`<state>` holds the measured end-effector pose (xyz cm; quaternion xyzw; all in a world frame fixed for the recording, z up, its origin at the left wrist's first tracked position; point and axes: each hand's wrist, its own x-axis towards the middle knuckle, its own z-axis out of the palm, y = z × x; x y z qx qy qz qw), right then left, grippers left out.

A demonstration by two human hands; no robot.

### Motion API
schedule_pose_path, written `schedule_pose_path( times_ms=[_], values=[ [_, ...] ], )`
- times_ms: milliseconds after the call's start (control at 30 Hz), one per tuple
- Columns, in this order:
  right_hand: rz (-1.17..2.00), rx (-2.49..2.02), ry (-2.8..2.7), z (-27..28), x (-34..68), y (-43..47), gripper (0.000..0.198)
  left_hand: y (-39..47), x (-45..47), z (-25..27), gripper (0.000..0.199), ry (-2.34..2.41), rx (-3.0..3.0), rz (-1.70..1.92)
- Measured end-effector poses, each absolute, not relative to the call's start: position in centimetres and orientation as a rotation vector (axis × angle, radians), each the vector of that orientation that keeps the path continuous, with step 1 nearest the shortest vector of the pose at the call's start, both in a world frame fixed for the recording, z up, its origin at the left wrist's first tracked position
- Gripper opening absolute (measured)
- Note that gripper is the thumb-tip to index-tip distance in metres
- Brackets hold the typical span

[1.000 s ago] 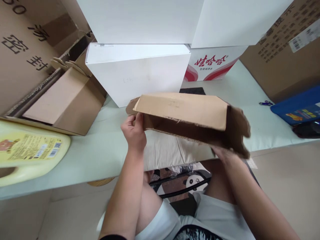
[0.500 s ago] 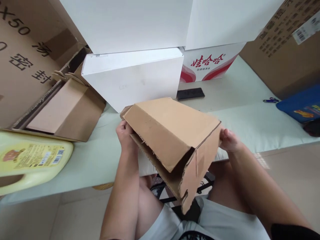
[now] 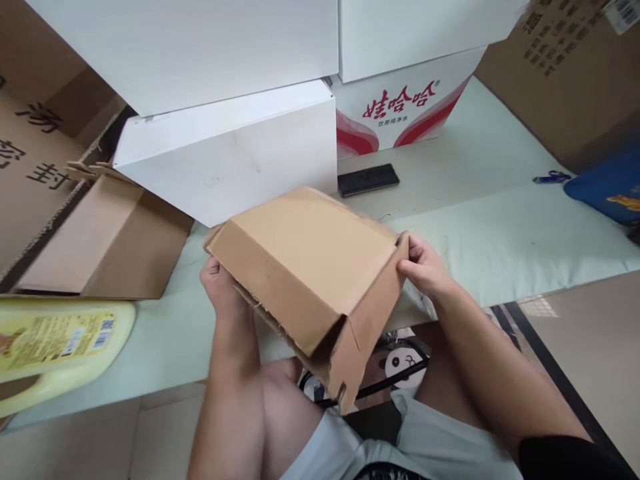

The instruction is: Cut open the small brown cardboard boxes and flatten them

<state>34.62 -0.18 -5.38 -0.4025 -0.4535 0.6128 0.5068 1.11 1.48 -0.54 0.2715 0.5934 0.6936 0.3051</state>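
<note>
A brown cardboard box (image 3: 315, 250), partly folded, is held tilted over the table's front edge and my lap. Its near side gapes, and a notched flap hangs down at the near right corner. My left hand (image 3: 220, 283) grips the left end, its fingers curled under and partly hidden by the cardboard. At the right end my right hand (image 3: 423, 263) pinches the upper corner, with the thumb on the outer face of the side flap.
Behind stand white cartons (image 3: 235, 157) and a red-printed white carton (image 3: 400, 117). A black phone (image 3: 369, 180) lies before them. On the left are an open cardboard box (image 3: 135, 247) and a yellow jug (image 3: 65, 340). A blue package (image 3: 607, 187) sits at the right.
The view has shifted a little. My right hand has moved from the side flap's edge to the box's upper right corner, and the side flap stands closer to the box body.
</note>
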Motion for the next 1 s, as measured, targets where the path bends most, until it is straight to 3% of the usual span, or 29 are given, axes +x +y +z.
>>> schedule_pose_path(
  times_ms=[167, 333, 500, 667, 1000],
  values=[
    [1.015, -1.156, -1.085, -6.0, 34.4, 0.4, 0.021, 1.7, 1.7, -0.2, 0.049, 1.411, 0.738, 1.841],
    [0.916, -1.088, -0.974, -6.6, 34.4, 0.4, 0.01, -0.3, 0.3, 0.2, 0.048, 1.247, 0.847, 1.65],
    [0.91, -0.982, -0.844, -6.6, 34.9, 0.8, 0.03, -1.5, -1.0, 0.6, 0.064, 1.004, 0.906, 1.026],
    [1.012, -0.944, -0.821, -5.8, 35.7, 0.9, 0.045, -1.4, 0.3, -0.3, 0.088, 0.767, 1.098, 0.696],
    [1.166, -0.878, -0.843, -5.5, 34.2, 0.4, 0.046, -0.1, 4.5, -2.0, 0.08, 1.121, 1.009, 0.859]
  ],
)
